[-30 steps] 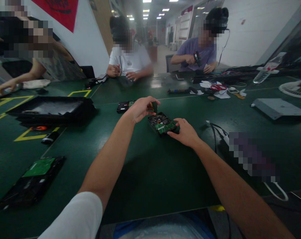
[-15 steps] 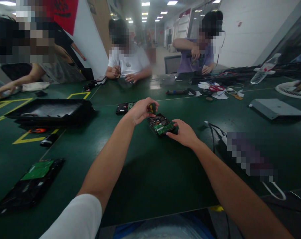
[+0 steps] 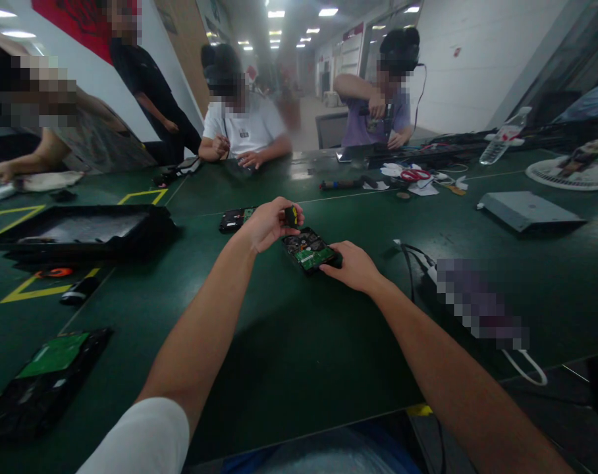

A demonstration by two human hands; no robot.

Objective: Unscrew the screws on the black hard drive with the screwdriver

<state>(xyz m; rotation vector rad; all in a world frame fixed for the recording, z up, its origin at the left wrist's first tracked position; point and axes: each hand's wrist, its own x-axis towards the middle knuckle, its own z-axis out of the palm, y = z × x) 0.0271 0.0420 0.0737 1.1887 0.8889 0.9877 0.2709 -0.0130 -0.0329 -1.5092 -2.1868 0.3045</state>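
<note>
In the middle of the green table lies a black hard drive (image 3: 311, 255) with a green circuit board on its upper face. My right hand (image 3: 351, 265) grips its right edge between thumb and fingers. Over its far left corner, my left hand (image 3: 274, 224) is closed on a small black and yellow tool (image 3: 292, 216), which looks like a screwdriver handle; its tip is hidden. Partly behind my left hand sits a second drive (image 3: 231, 220). A larger black device with a green board (image 3: 54, 355) rests at the near left.
A black tray (image 3: 96, 227) stands at the left. At the right are a grey metal box (image 3: 531, 210), a blurred purple item (image 3: 481, 303) with cables, a plastic bottle (image 3: 506, 137) and a white fan grille (image 3: 566, 174). People sit across the table; another stands behind.
The whole view has shifted, so the table things appear farther left. Both hands keep their places at the drive. A standing person at the back left shows more fully.
</note>
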